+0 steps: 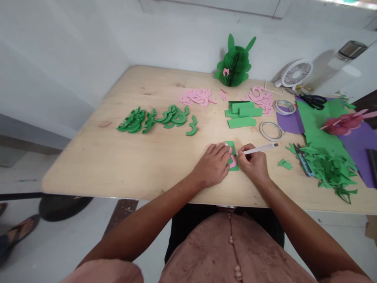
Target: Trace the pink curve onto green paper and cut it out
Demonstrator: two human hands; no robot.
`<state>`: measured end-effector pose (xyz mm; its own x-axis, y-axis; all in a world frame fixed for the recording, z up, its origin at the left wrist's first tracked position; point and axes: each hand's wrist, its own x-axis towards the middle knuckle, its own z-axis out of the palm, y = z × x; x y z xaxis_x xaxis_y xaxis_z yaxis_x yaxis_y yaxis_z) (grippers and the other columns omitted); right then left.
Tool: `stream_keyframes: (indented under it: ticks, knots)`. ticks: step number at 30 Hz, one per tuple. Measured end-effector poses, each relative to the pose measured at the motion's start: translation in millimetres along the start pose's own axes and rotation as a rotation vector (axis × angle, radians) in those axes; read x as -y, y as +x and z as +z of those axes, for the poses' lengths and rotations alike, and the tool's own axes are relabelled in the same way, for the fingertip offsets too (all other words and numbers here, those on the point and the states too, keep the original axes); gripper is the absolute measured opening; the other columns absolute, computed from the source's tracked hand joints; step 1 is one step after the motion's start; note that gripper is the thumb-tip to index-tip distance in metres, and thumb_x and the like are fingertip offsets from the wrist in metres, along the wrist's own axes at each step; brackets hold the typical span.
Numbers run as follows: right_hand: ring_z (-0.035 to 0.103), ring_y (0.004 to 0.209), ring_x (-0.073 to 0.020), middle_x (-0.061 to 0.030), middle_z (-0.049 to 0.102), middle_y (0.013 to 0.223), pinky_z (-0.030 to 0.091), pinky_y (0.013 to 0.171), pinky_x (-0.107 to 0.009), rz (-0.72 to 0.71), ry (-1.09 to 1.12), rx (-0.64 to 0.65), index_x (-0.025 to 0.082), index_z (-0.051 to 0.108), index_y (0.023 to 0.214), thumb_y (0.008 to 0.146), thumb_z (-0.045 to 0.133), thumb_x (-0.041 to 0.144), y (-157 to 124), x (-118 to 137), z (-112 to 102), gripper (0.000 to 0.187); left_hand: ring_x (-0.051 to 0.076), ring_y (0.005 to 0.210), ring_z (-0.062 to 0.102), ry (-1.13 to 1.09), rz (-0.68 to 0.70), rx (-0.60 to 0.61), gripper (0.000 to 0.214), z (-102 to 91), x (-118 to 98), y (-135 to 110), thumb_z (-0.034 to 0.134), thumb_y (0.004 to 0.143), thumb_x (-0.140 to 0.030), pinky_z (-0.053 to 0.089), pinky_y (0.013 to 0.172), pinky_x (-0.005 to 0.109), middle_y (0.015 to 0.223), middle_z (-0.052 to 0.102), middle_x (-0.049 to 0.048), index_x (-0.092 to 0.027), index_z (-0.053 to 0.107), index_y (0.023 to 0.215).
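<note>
My left hand [214,163] lies flat, fingers extended, pressing a pink curved paper cutout [233,161] onto a green paper rectangle [231,144] near the table's front edge. The fingers cover part of the cutout. Closed around a white pen [260,149] with a dark end, my right hand [253,163] rests at the right side of that rectangle. The pen's tip is at the cutout's edge, mostly hidden by the fingers. Behind the hands, several green paper strips [243,110] are stacked, and a wavy green cutout [192,125] lies to the left.
Green cutouts [172,116] and pink cutouts [198,97] lie in piles on the table [118,165]. At right are tape rolls [271,131], small snips [304,161], green scraps [331,167] and black scissors [313,101]. A green paper figure [235,65] and white fan [297,73] stand behind.
</note>
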<state>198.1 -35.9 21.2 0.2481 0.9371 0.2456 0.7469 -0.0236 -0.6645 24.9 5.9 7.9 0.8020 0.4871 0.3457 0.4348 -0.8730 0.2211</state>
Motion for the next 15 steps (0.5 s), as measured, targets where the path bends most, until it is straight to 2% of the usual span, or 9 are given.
stream_keyframes:
  ticks: [11,15]
  knots:
    - [0.048,0.043,-0.0113,0.0040,0.052,0.049,0.036,0.045,-0.021,0.015,0.002,0.006,0.019,0.055,0.071,0.077,0.053,0.026,-0.7,0.7,0.2,0.010,0.028,0.130,0.040,-0.008,-0.009,0.005,0.035,-0.3,-0.3,0.2,0.040,0.092,-0.025,0.031,0.106,0.046,0.127,0.055,0.0170,-0.008,0.053,0.119]
    - [0.049,0.043,-0.0120,0.0035,0.052,0.049,0.036,0.045,-0.022,0.023,0.008,0.011,0.019,0.055,0.071,0.077,0.052,0.027,-0.5,0.1,-0.3,0.011,0.028,0.130,0.040,-0.010,-0.002,0.011,0.033,-2.8,-0.7,0.4,0.042,0.091,-0.023,0.032,0.105,0.046,0.128,0.053,0.0152,-0.012,0.053,0.120]
